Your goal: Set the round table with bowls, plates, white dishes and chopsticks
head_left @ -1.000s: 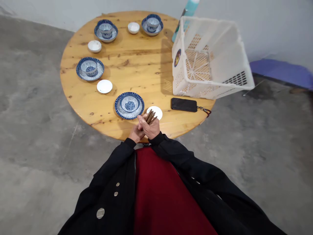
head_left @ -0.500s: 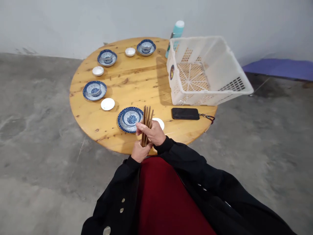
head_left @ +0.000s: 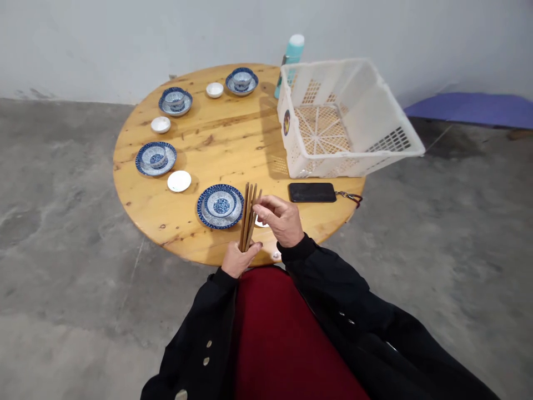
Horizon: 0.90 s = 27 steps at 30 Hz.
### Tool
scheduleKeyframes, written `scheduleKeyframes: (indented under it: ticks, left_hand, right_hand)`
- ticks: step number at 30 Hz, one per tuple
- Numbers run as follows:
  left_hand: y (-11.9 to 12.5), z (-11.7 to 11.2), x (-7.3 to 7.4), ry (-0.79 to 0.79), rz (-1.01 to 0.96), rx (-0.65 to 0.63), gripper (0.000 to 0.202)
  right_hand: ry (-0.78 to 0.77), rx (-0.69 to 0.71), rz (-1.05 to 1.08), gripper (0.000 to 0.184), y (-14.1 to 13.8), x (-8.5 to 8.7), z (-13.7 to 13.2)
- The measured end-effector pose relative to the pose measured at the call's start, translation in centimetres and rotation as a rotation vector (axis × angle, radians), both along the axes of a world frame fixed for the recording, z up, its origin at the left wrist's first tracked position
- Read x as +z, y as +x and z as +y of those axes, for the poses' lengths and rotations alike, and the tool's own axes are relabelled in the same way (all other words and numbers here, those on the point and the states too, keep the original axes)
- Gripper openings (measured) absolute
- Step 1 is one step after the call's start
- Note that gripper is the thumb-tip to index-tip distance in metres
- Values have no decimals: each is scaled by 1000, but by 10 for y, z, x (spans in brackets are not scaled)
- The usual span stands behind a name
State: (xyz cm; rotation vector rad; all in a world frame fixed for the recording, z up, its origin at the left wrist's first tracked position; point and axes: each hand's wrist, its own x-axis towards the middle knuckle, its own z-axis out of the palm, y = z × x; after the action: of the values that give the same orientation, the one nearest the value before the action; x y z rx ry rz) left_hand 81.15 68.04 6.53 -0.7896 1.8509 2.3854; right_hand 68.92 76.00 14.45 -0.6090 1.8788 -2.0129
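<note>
At the near edge of a round pine table [head_left: 233, 133], the left hand [head_left: 239, 260] closes around the lower end of a bundle of brown chopsticks [head_left: 249, 218], which stand nearly upright with their tips up. The right hand [head_left: 283, 219] is loosely curled and holds nothing. Its fingers [head_left: 266, 206] sit just beside the upper part of the bundle; contact cannot be told from this view. Black sleeves [head_left: 310, 255] cover both wrists, above a dark red garment [head_left: 287, 339].

Directly behind the sticks, a small white dish [head_left: 261, 223] is mostly hidden. Just left of them is a blue-and-white saucer [head_left: 208, 218] with a matching bowl [head_left: 220, 205] on it. To the right, a black phone [head_left: 312, 192] lies flat, a short strap [head_left: 348, 195] trailing over the table edge.

Farther out are three more blue-and-white saucers with bowls [head_left: 156, 158], and three more small white dishes [head_left: 179, 181]. A white plastic basket [head_left: 345, 119] sits at the far right, jutting past the table edge. Behind it stands a teal-and-white bottle [head_left: 291, 61]. Concrete floor [head_left: 62, 222] surrounds the table, and a purple mat [head_left: 470, 109] lies along the wall at right.
</note>
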Motion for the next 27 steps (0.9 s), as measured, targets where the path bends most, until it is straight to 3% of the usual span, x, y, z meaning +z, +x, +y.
scheduleKeyframes:
  ticks: [6,15,27]
  left_hand:
    - [1,3,9,94,103,-67,46]
    - [0,4,2,123,157,-163,43]
    - [-2,5,1,132,154,-264,44]
  right_hand:
    - [-73,48,-6,33,3,0,9]
    - [-104,79,45,27,3,8,16]
    - [-130,-20,-14,29,1,18,16]
